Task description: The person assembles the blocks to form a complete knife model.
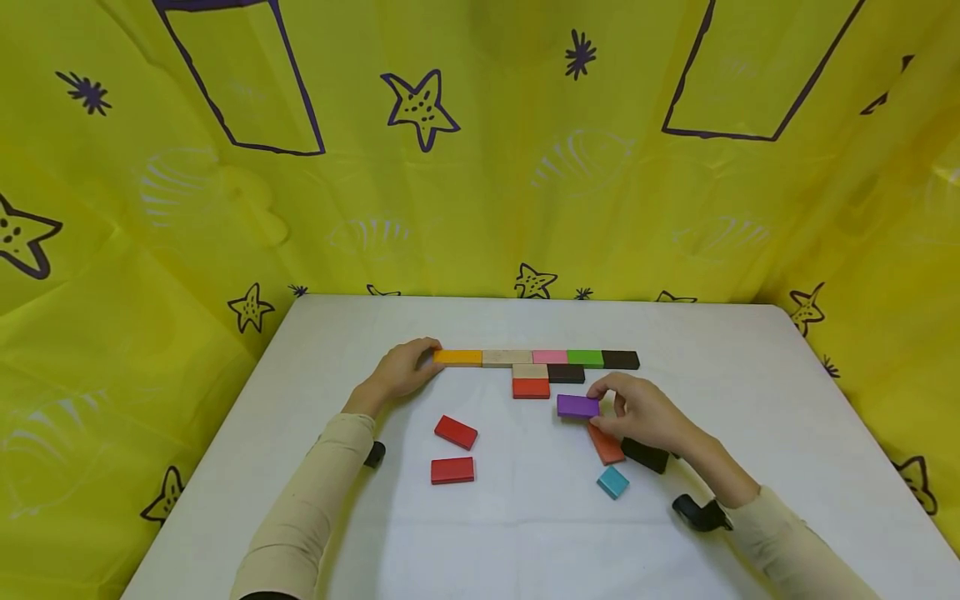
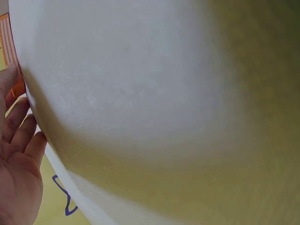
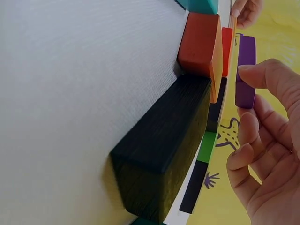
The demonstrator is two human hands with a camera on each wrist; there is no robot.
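My right hand (image 1: 647, 414) pinches a purple block (image 1: 577, 406) between thumb and fingers, just above the table. In the right wrist view the same purple block (image 3: 245, 70) stands out against the yellow backdrop. My left hand (image 1: 402, 367) grips the left end of an orange block (image 1: 457, 358), the leftmost in a straight row. To its right in that row lie a plain wood block (image 1: 507, 358), a pink block (image 1: 550, 357), a green block (image 1: 585, 358) and a black block (image 1: 621, 359). Against the row's near side sit another plain wood block (image 1: 530, 372), a black block (image 1: 566, 373) and a red block (image 1: 531, 389).
Two loose red blocks (image 1: 456, 432) (image 1: 452, 471) lie at the near left. Below my right hand are an orange-red block (image 1: 606, 444), a dark block (image 1: 645, 455) and a teal block (image 1: 613, 482). A yellow patterned curtain (image 1: 480, 208) surrounds the white table (image 1: 517, 558).
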